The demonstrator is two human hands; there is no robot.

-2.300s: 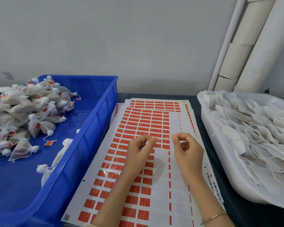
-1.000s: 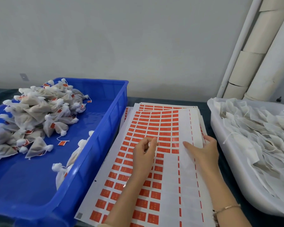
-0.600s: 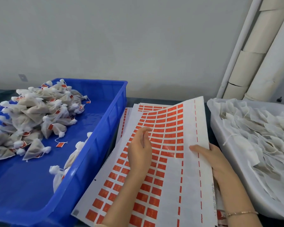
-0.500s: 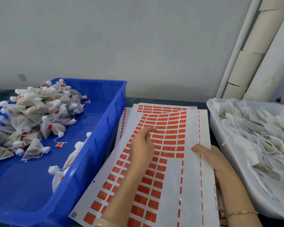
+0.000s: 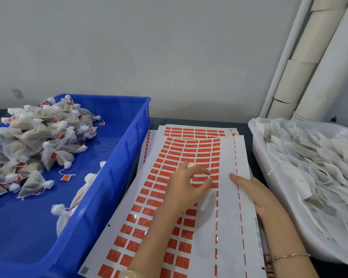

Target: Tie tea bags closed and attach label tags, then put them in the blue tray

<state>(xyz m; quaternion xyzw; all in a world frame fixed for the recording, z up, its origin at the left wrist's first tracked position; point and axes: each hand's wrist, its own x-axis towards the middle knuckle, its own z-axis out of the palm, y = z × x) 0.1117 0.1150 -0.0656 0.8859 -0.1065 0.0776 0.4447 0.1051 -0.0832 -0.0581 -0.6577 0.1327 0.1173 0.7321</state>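
Note:
The top label sheet (image 5: 227, 209), white with rows of red tags, lies on a stack between two trays. My left hand (image 5: 186, 187) rests on it with thumb and forefinger curled in a ring over a red tag at the end of a row. It grips a small white piece, seemingly a tea bag's top (image 5: 191, 165); the rest is hidden under the palm. With straight fingers, my right hand (image 5: 255, 194) presses flat on the sheet's bare right margin. The blue tray (image 5: 111, 181) at left holds a pile of tied, tagged tea bags (image 5: 34, 141).
A white tray (image 5: 269, 183) at right is heaped with flat untied bags and strings (image 5: 319, 163). More label sheets (image 5: 195, 130) stick out at the back of the stack. White pipes (image 5: 309, 67) stand in the right corner against the wall.
My right hand lifted the top label sheet by its right edge and laid it flat again. My left hand's fingers have curled down onto the red tags.

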